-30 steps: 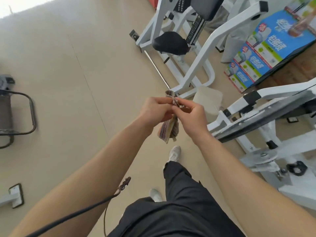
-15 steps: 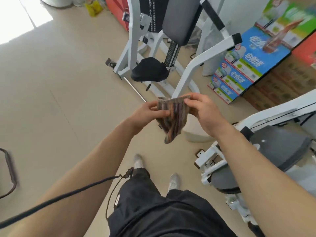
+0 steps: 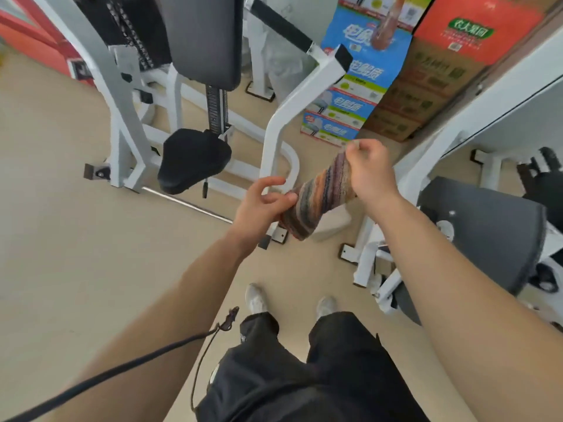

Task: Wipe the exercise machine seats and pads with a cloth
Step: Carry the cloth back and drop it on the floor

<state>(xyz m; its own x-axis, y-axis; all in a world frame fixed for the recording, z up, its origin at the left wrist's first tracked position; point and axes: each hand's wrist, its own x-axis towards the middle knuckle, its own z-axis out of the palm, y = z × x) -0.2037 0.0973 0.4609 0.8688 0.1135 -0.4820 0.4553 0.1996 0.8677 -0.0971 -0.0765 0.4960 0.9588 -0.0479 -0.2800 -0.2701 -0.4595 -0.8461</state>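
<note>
Between two white exercise machines, both hands, left hand (image 3: 259, 205) and right hand (image 3: 370, 172), are gripping a striped cloth (image 3: 320, 196), stretching it out, seemingly readying it for wiping the black seat (image 3: 192, 159).

The person wore loose black trousers (image 3: 320, 370) and pale, whitish shoes (image 3: 257, 298), both forearms were bare with no sleeves in view, and a thin dark cord (image 3: 122, 365) with a small clip crossed the left forearm.
</note>
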